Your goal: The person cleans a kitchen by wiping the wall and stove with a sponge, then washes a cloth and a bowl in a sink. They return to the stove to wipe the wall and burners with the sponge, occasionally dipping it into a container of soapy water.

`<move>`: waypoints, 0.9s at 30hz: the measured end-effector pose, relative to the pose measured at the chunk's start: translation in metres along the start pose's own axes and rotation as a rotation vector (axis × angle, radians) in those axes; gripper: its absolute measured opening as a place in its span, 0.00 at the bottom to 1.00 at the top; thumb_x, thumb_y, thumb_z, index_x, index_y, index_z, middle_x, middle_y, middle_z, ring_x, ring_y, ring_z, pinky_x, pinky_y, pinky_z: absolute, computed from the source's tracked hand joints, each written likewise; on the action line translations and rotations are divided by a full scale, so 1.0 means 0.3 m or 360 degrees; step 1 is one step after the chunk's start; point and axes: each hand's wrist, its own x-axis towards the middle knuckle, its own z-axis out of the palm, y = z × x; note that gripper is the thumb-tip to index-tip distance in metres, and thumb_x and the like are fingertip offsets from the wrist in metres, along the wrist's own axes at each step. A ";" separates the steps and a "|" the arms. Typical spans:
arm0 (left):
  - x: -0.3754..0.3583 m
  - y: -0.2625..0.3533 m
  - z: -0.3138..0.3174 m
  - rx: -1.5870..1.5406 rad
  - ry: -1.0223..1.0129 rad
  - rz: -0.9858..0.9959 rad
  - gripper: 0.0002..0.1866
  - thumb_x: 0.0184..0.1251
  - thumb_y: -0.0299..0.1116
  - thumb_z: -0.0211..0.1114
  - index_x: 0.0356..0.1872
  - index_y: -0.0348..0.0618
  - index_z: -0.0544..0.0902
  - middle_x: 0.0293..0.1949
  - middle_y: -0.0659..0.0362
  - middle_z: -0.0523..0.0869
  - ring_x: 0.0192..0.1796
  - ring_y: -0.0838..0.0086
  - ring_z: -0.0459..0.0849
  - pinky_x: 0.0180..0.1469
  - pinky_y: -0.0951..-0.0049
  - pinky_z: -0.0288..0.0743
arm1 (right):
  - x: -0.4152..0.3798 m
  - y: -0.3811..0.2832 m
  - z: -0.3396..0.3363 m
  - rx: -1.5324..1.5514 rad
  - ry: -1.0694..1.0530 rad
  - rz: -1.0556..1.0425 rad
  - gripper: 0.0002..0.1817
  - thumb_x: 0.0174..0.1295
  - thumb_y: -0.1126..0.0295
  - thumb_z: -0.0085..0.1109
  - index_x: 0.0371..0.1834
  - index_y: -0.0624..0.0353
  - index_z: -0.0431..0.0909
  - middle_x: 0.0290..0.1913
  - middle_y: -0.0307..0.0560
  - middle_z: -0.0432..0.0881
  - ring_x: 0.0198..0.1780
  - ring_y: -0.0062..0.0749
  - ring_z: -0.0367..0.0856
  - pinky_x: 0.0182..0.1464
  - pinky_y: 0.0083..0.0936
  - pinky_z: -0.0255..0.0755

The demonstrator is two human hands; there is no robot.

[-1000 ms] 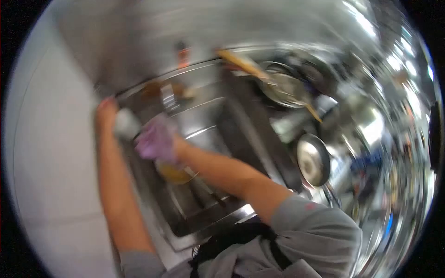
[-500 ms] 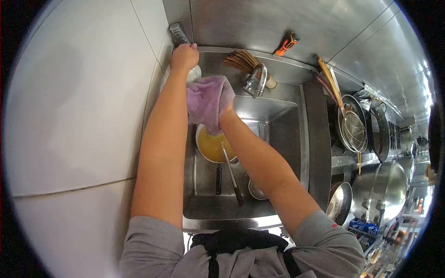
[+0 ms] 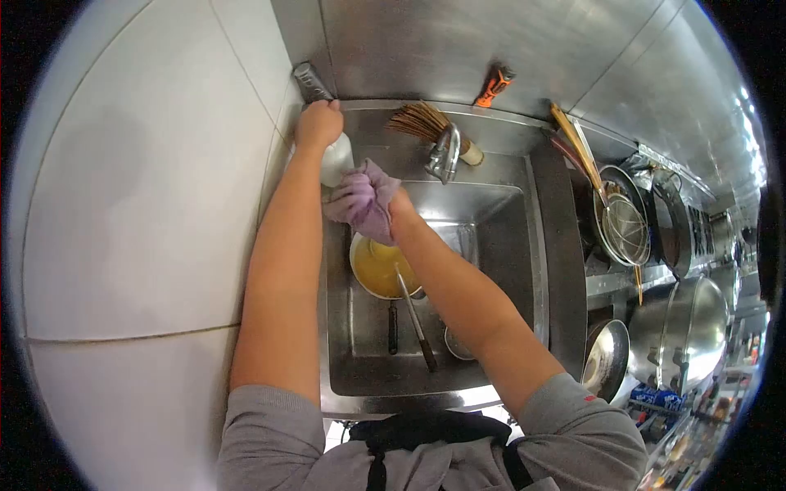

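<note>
My left hand [image 3: 319, 124] is closed at the back left corner of the sink, next to a dark cylinder [image 3: 309, 82]. A white bottle-like container [image 3: 336, 161] shows just below it, and my fingers seem wrapped round its upper end. My right hand [image 3: 399, 206] grips a bunched purple cloth [image 3: 363, 196] beside the container's lower part; the cloth covers most of the fingers. Under the cloth, a pot of yellowish liquid [image 3: 378, 270] stands in the sink, with a long-handled utensil [image 3: 416, 321] leaning in it.
A bamboo brush [image 3: 426, 123] lies behind the faucet [image 3: 444, 155] on the sink ledge [image 3: 499, 168]. An orange-handled tool [image 3: 494, 87] rests against the back wall. Pans, a strainer [image 3: 626, 229] and a large metal pot [image 3: 696, 331] are on the right.
The purple cloth has been gathered into a tighter bunch by my right hand, uncovering more of the white container. The whole view has shifted slightly.
</note>
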 end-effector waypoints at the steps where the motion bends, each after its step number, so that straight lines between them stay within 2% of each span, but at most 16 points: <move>1: -0.006 -0.006 0.010 -0.0015 0.0066 0.0011 0.25 0.74 0.48 0.45 0.53 0.36 0.79 0.54 0.41 0.81 0.59 0.45 0.78 0.61 0.51 0.70 | -0.008 -0.018 -0.043 -0.0127 -0.0095 0.0050 0.14 0.64 0.60 0.46 0.21 0.49 0.65 0.21 0.36 0.68 0.24 0.24 0.70 0.25 0.18 0.67; 3: 0.007 -0.004 0.047 -0.0004 0.0106 -0.0001 0.25 0.74 0.47 0.45 0.52 0.36 0.80 0.54 0.40 0.81 0.59 0.45 0.77 0.60 0.52 0.70 | -0.019 -0.032 -0.047 -0.0285 -0.0208 0.0090 0.16 0.65 0.58 0.47 0.18 0.47 0.63 0.18 0.34 0.66 0.19 0.21 0.67 0.18 0.14 0.62; 5: -0.009 0.016 0.039 0.0033 0.0038 -0.0019 0.25 0.74 0.48 0.46 0.50 0.35 0.81 0.54 0.40 0.80 0.59 0.45 0.77 0.60 0.52 0.70 | -0.033 0.007 -0.021 -0.0364 0.0591 -0.0140 0.20 0.66 0.54 0.48 0.16 0.46 0.60 0.13 0.31 0.59 0.12 0.21 0.59 0.10 0.14 0.51; 6: -0.001 0.023 0.037 0.0035 0.0050 -0.0004 0.25 0.74 0.48 0.46 0.50 0.35 0.81 0.54 0.40 0.80 0.59 0.45 0.77 0.60 0.52 0.70 | -0.019 0.034 0.000 -0.0709 0.0812 -0.0520 0.19 0.68 0.56 0.46 0.18 0.48 0.63 0.16 0.34 0.65 0.15 0.24 0.64 0.15 0.17 0.62; 10: 0.039 -0.021 0.044 -0.0077 -0.0021 -0.0006 0.24 0.72 0.47 0.48 0.49 0.35 0.81 0.54 0.40 0.81 0.60 0.45 0.76 0.60 0.51 0.69 | 0.046 0.049 0.070 -0.0570 0.0611 -0.0699 0.17 0.70 0.58 0.45 0.22 0.50 0.65 0.19 0.36 0.67 0.17 0.28 0.67 0.22 0.21 0.68; 12: 0.047 -0.032 0.044 -0.0072 -0.0042 0.0002 0.24 0.72 0.47 0.49 0.49 0.35 0.81 0.54 0.41 0.81 0.60 0.45 0.76 0.60 0.51 0.69 | 0.051 0.029 0.046 -0.0325 0.0102 -0.0726 0.15 0.71 0.59 0.45 0.28 0.54 0.69 0.23 0.40 0.71 0.22 0.33 0.71 0.29 0.27 0.73; 13: 0.037 -0.025 0.034 -0.0051 0.0036 -0.0035 0.22 0.71 0.46 0.52 0.47 0.36 0.81 0.50 0.42 0.83 0.56 0.46 0.78 0.58 0.51 0.70 | 0.038 0.012 0.027 -0.0321 0.0109 -0.0743 0.15 0.71 0.59 0.45 0.28 0.54 0.69 0.23 0.40 0.71 0.22 0.33 0.71 0.29 0.27 0.73; 15: -0.008 0.027 -0.014 -0.0039 0.0108 -0.0067 0.19 0.70 0.44 0.55 0.44 0.36 0.82 0.45 0.43 0.85 0.53 0.46 0.80 0.56 0.52 0.71 | -0.006 -0.027 -0.002 -0.0368 0.0147 -0.0304 0.14 0.71 0.58 0.47 0.33 0.56 0.72 0.28 0.45 0.75 0.27 0.35 0.75 0.31 0.30 0.75; 17: -0.102 0.134 -0.089 0.0283 0.0929 0.0473 0.14 0.68 0.42 0.60 0.37 0.39 0.81 0.35 0.48 0.85 0.43 0.49 0.82 0.50 0.53 0.72 | -0.119 -0.067 -0.017 -0.0298 -0.0017 -0.0251 0.16 0.71 0.55 0.46 0.37 0.57 0.73 0.31 0.48 0.77 0.30 0.37 0.78 0.34 0.32 0.77; 18: -0.138 0.177 -0.089 0.0270 0.0925 0.0486 0.14 0.68 0.42 0.60 0.37 0.39 0.81 0.35 0.48 0.85 0.43 0.49 0.82 0.50 0.53 0.72 | -0.177 -0.068 -0.008 -0.0270 -0.0097 -0.0228 0.18 0.71 0.54 0.45 0.39 0.57 0.74 0.33 0.49 0.78 0.32 0.38 0.79 0.35 0.33 0.78; 20: -0.236 0.258 -0.050 -0.0568 0.1249 0.0617 0.13 0.66 0.41 0.63 0.32 0.41 0.78 0.29 0.52 0.83 0.35 0.54 0.81 0.44 0.56 0.73 | -0.299 -0.031 0.048 -0.0357 -0.0051 -0.0387 0.20 0.71 0.50 0.43 0.44 0.57 0.74 0.38 0.51 0.79 0.36 0.40 0.80 0.40 0.36 0.79; 22: -0.371 0.299 0.069 -0.0931 0.0713 0.0236 0.14 0.67 0.43 0.63 0.33 0.40 0.78 0.30 0.53 0.84 0.35 0.55 0.82 0.42 0.59 0.73 | -0.384 -0.041 0.035 -0.0474 0.0093 -0.0590 0.22 0.70 0.48 0.41 0.46 0.56 0.73 0.40 0.51 0.79 0.39 0.40 0.81 0.44 0.38 0.79; 24: -0.450 0.304 0.250 -0.1100 0.0287 -0.0043 0.19 0.67 0.45 0.62 0.31 0.35 0.78 0.31 0.49 0.84 0.35 0.58 0.83 0.42 0.60 0.74 | -0.441 -0.123 -0.130 -0.0545 0.0000 -0.0921 0.24 0.67 0.46 0.41 0.51 0.53 0.73 0.49 0.50 0.78 0.53 0.42 0.78 0.57 0.44 0.72; 25: -0.413 0.240 0.421 -0.1164 -0.0160 -0.0171 0.21 0.68 0.47 0.61 0.31 0.34 0.78 0.32 0.49 0.84 0.38 0.60 0.83 0.43 0.60 0.74 | -0.466 -0.171 -0.231 -0.0551 0.0013 -0.0943 0.24 0.67 0.46 0.41 0.51 0.53 0.73 0.49 0.50 0.78 0.53 0.42 0.78 0.57 0.44 0.72; 26: -0.430 0.254 0.504 -0.1599 -0.0418 -0.0461 0.22 0.67 0.50 0.61 0.37 0.35 0.77 0.34 0.51 0.84 0.39 0.59 0.82 0.44 0.58 0.74 | -0.492 -0.219 -0.335 -0.1389 0.0106 -0.1312 0.30 0.67 0.44 0.38 0.58 0.59 0.68 0.58 0.55 0.72 0.60 0.46 0.73 0.64 0.43 0.66; 27: -0.425 0.265 0.570 -0.1615 -0.0435 -0.0456 0.22 0.67 0.50 0.61 0.37 0.35 0.77 0.34 0.51 0.84 0.39 0.59 0.82 0.44 0.58 0.74 | -0.524 -0.231 -0.356 -0.1836 0.0147 -0.1463 0.33 0.67 0.43 0.37 0.62 0.61 0.65 0.63 0.57 0.69 0.63 0.48 0.70 0.67 0.42 0.64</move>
